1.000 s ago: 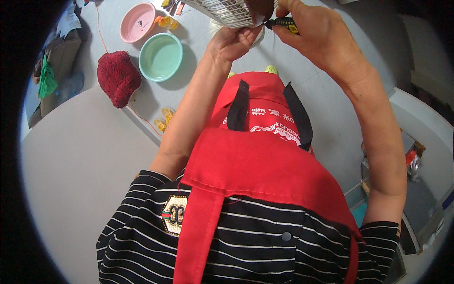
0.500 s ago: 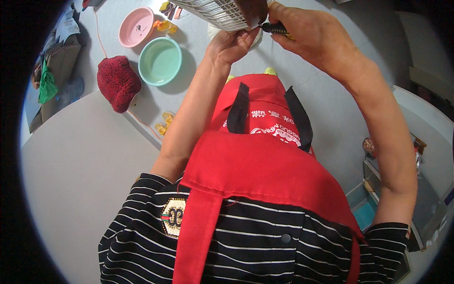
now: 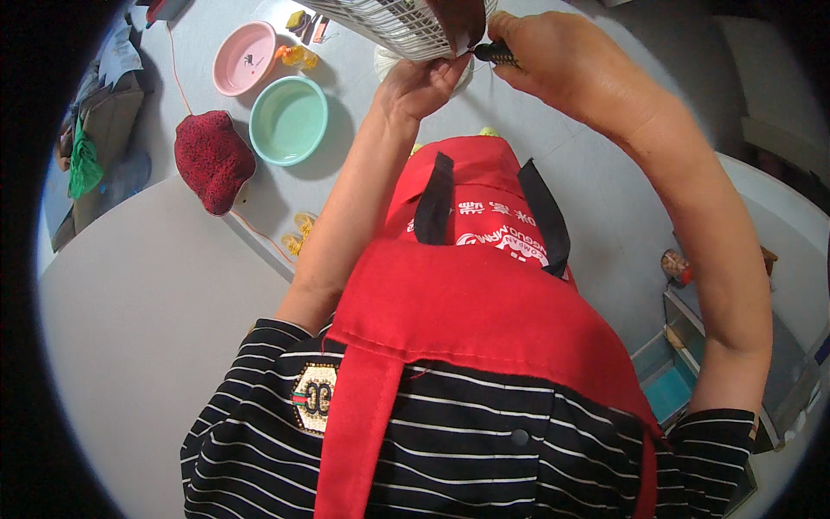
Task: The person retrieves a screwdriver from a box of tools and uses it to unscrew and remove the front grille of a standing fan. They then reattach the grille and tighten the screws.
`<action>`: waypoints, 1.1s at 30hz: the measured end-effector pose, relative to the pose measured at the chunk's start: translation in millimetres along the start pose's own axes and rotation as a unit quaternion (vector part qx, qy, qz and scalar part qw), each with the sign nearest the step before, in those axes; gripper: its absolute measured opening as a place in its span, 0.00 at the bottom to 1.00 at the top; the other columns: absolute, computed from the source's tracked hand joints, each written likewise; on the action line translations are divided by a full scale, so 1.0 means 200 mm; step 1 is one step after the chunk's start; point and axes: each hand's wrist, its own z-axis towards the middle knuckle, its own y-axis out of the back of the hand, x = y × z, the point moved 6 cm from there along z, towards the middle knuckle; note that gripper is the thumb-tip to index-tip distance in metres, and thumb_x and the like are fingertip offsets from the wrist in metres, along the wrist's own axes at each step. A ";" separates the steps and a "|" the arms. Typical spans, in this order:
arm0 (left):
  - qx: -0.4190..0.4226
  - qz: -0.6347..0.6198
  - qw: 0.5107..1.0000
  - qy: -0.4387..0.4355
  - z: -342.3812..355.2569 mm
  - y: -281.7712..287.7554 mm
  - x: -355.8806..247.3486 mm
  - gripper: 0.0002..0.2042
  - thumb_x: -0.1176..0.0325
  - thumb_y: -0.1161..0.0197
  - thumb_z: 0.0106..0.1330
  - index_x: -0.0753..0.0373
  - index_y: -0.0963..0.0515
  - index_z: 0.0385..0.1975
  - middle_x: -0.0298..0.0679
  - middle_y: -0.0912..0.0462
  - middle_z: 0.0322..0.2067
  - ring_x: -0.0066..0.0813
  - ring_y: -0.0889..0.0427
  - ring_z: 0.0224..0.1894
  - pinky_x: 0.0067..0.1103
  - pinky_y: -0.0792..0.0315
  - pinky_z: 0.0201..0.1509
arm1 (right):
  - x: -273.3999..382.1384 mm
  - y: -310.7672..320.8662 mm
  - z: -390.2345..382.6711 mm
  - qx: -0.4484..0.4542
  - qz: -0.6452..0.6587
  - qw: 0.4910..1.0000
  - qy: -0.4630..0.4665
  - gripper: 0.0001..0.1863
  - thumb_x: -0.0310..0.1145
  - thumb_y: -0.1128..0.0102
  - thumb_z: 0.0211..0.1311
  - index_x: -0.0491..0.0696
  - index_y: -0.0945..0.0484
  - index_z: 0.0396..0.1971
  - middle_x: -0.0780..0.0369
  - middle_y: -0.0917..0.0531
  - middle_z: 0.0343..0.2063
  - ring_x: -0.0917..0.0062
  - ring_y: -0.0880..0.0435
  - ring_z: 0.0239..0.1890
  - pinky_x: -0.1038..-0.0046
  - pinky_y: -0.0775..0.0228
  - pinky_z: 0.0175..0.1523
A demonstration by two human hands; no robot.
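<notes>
2 basins (image 3: 289,123) sit leftward; left hand (image 3: 422,86) holds white grille (image 3: 393,24), right hand (image 3: 560,67) grips screwdriver (image 3: 497,54).

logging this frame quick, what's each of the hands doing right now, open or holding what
Left hand: at the lower edge of the white grille; whether it grips cannot be told.
Right hand: closed, holding a black-handled tool.
</notes>
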 end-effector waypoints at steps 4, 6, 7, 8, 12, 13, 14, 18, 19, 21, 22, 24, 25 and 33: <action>0.005 -0.002 1.000 0.010 0.01 0.02 0.00 0.10 0.72 0.49 0.63 0.67 0.30 0.42 0.45 0.25 0.42 0.38 0.24 0.45 0.28 0.25 0.49 | 0.01 -0.01 0.00 -0.009 -0.019 0.998 0.064 0.15 0.27 0.44 0.51 0.45 0.27 0.41 0.56 0.20 0.29 0.63 0.21 0.32 0.67 0.29 0.37; -0.014 -0.008 1.000 -0.014 0.01 0.01 -0.01 0.10 0.73 0.48 0.62 0.68 0.30 0.42 0.45 0.25 0.42 0.38 0.23 0.44 0.27 0.24 0.49 | 0.01 -0.04 -0.01 -0.052 -0.033 0.993 0.103 0.15 0.27 0.45 0.51 0.45 0.27 0.41 0.56 0.20 0.34 0.64 0.21 0.34 0.67 0.29 0.39; -0.004 -0.020 1.000 0.002 0.01 0.00 0.00 0.10 0.73 0.48 0.62 0.68 0.31 0.41 0.46 0.25 0.42 0.38 0.23 0.43 0.27 0.25 0.49 | 0.01 -0.04 -0.01 -0.061 -0.035 0.991 0.112 0.14 0.26 0.46 0.51 0.45 0.27 0.41 0.56 0.21 0.35 0.64 0.21 0.34 0.67 0.28 0.39; 0.007 -0.032 0.999 0.018 0.01 -0.01 0.00 0.10 0.73 0.48 0.61 0.69 0.31 0.41 0.46 0.25 0.42 0.39 0.23 0.43 0.27 0.25 0.49 | 0.01 -0.04 -0.01 -0.070 -0.038 0.990 0.120 0.14 0.26 0.46 0.51 0.46 0.27 0.41 0.57 0.21 0.36 0.64 0.21 0.35 0.67 0.28 0.39; 0.009 -0.040 0.999 0.004 0.01 0.04 -0.03 0.10 0.74 0.47 0.61 0.69 0.31 0.41 0.46 0.25 0.41 0.39 0.23 0.43 0.27 0.24 0.48 | 0.07 -0.05 0.00 -0.060 -0.075 0.988 0.122 0.13 0.26 0.49 0.52 0.47 0.27 0.40 0.58 0.21 0.34 0.63 0.21 0.34 0.67 0.28 0.39; 0.004 -0.047 0.999 0.006 0.00 0.05 -0.03 0.10 0.74 0.47 0.61 0.69 0.31 0.41 0.46 0.25 0.41 0.39 0.23 0.43 0.27 0.24 0.47 | 0.08 -0.05 -0.01 -0.064 -0.077 0.987 0.124 0.13 0.26 0.49 0.52 0.47 0.27 0.40 0.58 0.21 0.33 0.63 0.21 0.34 0.67 0.28 0.38; -0.001 -0.053 0.999 0.009 -0.01 0.05 -0.03 0.10 0.74 0.48 0.61 0.69 0.31 0.41 0.46 0.25 0.41 0.40 0.23 0.43 0.27 0.24 0.47 | 0.08 -0.05 -0.01 -0.068 -0.079 0.987 0.126 0.13 0.25 0.50 0.52 0.47 0.27 0.40 0.58 0.22 0.32 0.63 0.21 0.34 0.66 0.28 0.38; 0.028 -0.133 0.988 0.068 -0.03 -0.01 0.01 0.11 0.74 0.48 0.62 0.70 0.32 0.42 0.47 0.25 0.41 0.42 0.23 0.43 0.29 0.23 0.46 | 0.08 0.00 -0.01 -0.059 -0.071 0.992 0.081 0.14 0.23 0.51 0.50 0.47 0.27 0.39 0.58 0.22 0.30 0.63 0.21 0.33 0.66 0.28 0.36; 0.015 -0.125 0.990 0.070 -0.03 -0.01 0.01 0.11 0.74 0.49 0.62 0.70 0.32 0.42 0.48 0.25 0.41 0.42 0.23 0.43 0.29 0.23 0.46 | 0.07 0.00 -0.01 -0.073 -0.064 0.991 0.090 0.14 0.23 0.51 0.50 0.47 0.27 0.39 0.57 0.22 0.30 0.62 0.21 0.32 0.65 0.28 0.36; -0.009 -0.112 0.991 0.074 -0.03 -0.01 0.02 0.11 0.74 0.49 0.62 0.71 0.32 0.43 0.50 0.25 0.41 0.44 0.23 0.43 0.29 0.23 0.47 | 0.05 0.00 -0.03 -0.097 -0.052 0.988 0.105 0.14 0.23 0.50 0.49 0.47 0.27 0.38 0.57 0.22 0.28 0.62 0.21 0.31 0.65 0.29 0.35; 0.019 -0.113 0.992 0.054 -0.05 -0.02 0.03 0.12 0.74 0.50 0.62 0.73 0.33 0.44 0.53 0.26 0.41 0.45 0.24 0.44 0.30 0.24 0.48 | 0.06 0.00 -0.04 -0.097 -0.050 0.988 0.111 0.13 0.23 0.49 0.49 0.46 0.27 0.38 0.57 0.22 0.28 0.62 0.22 0.30 0.64 0.29 0.34; 0.011 -0.100 0.994 0.047 -0.06 -0.04 0.04 0.12 0.74 0.50 0.63 0.74 0.33 0.43 0.53 0.27 0.42 0.45 0.24 0.44 0.31 0.24 0.49 | 0.07 0.02 -0.07 -0.097 -0.045 0.987 0.123 0.13 0.24 0.47 0.48 0.46 0.28 0.37 0.57 0.23 0.26 0.62 0.22 0.29 0.64 0.30 0.33; 0.008 -0.093 0.995 0.043 -0.07 -0.05 0.04 0.12 0.74 0.51 0.63 0.74 0.33 0.43 0.54 0.27 0.42 0.45 0.24 0.44 0.31 0.25 0.49 | 0.07 0.02 -0.08 -0.094 -0.044 0.988 0.110 0.13 0.25 0.46 0.48 0.46 0.28 0.36 0.57 0.23 0.25 0.61 0.22 0.29 0.64 0.30 0.33; -0.002 -0.101 0.994 0.039 -0.03 -0.02 0.03 0.11 0.77 0.49 0.61 0.74 0.33 0.42 0.52 0.26 0.41 0.45 0.24 0.44 0.32 0.25 0.50 | 0.04 0.04 -0.13 -0.112 0.003 0.991 0.076 0.13 0.29 0.42 0.47 0.48 0.28 0.35 0.58 0.24 0.23 0.61 0.23 0.27 0.64 0.31 0.32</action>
